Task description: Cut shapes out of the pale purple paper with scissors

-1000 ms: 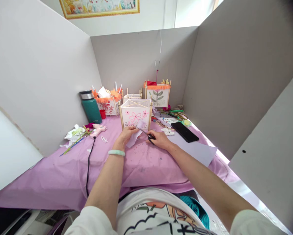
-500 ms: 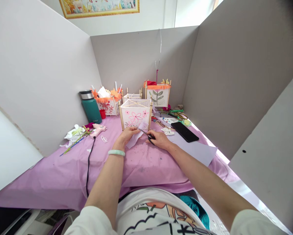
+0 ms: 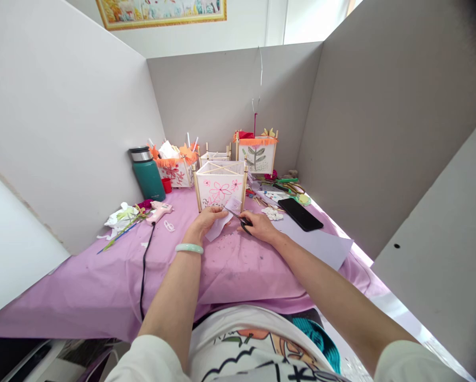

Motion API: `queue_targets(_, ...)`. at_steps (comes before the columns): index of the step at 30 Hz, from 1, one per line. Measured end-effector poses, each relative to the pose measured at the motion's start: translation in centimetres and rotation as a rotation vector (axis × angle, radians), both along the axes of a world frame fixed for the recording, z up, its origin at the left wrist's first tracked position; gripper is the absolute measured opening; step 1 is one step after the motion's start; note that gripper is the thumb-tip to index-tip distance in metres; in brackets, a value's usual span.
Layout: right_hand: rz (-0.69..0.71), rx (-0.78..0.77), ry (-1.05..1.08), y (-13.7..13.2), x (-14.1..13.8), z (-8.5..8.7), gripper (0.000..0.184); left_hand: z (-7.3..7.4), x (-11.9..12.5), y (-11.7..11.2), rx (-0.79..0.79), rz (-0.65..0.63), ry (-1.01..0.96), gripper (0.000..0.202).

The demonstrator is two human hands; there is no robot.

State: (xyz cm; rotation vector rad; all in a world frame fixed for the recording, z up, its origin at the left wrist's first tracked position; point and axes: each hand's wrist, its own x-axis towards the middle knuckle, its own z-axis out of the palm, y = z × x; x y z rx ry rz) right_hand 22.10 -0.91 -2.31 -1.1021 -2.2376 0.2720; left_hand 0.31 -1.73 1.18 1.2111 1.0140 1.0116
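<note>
My left hand (image 3: 203,220) pinches a small piece of pale lilac paper (image 3: 222,219) above the purple tablecloth (image 3: 103,286). My right hand (image 3: 259,226) grips black-handled scissors (image 3: 241,220), whose blades reach into the paper's upper edge. A pale green bangle (image 3: 189,248) sits on my left wrist. Just behind both hands stands a paper lantern box (image 3: 220,184) with pink flowers drawn on it.
A green flask (image 3: 148,173) stands at the back left, near a pink glue gun (image 3: 158,210) with a black cord. More lantern boxes (image 3: 258,151) line the back. A black phone (image 3: 300,213) and a lilac sheet (image 3: 321,244) lie to the right. Grey partitions wall in the desk.
The scissors and the paper piece have shifted very slightly; both hands stay in nearly the same place.
</note>
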Motion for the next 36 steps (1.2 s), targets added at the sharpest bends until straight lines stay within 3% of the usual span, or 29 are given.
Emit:
queue_targets(7, -0.015, -0.027, -0.003, -0.24, -0.17, 0.25, 0.037, -0.29, -0.11, 0.34, 0.009, -0.002, -0.029, 0.023)
queue_targets(20, -0.007, -0.041, 0.012, -0.41, -0.16, 0.31, 0.039, -0.09, -0.09, 0.5, 0.027, 0.137, -0.13, 0.019)
queue_targets(36, -0.008, -0.036, 0.012, -0.38, -0.16, 0.28, 0.038, -0.23, -0.05, 0.5, 0.018, 0.119, -0.151, 0.019)
